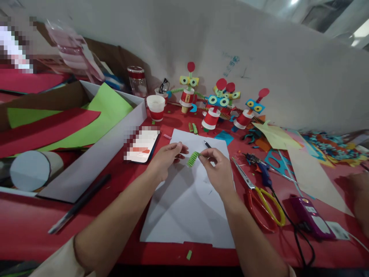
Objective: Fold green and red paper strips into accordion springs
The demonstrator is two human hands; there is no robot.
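A green folded paper spring (193, 159) hangs between my hands above a sheet of white paper (173, 215). My right hand (215, 165) pinches its upper end between thumb and fingertips. Left of the spring, my left hand (170, 156) holds nothing visible, its fingers curved and apart. A black pen (206, 144) lies on the paper just beyond my right hand. Two small green folded strips (193, 128) rest on the red table beyond the paper.
Several paper-cup robot figures (211, 118) stand along the wall, beside stacked cups (156, 107). A box of coloured paper (115, 134) and a phone (143, 144) are at left. Scissors (253, 188), a glue gun (263, 173) and a purple device (313, 217) lie at right.
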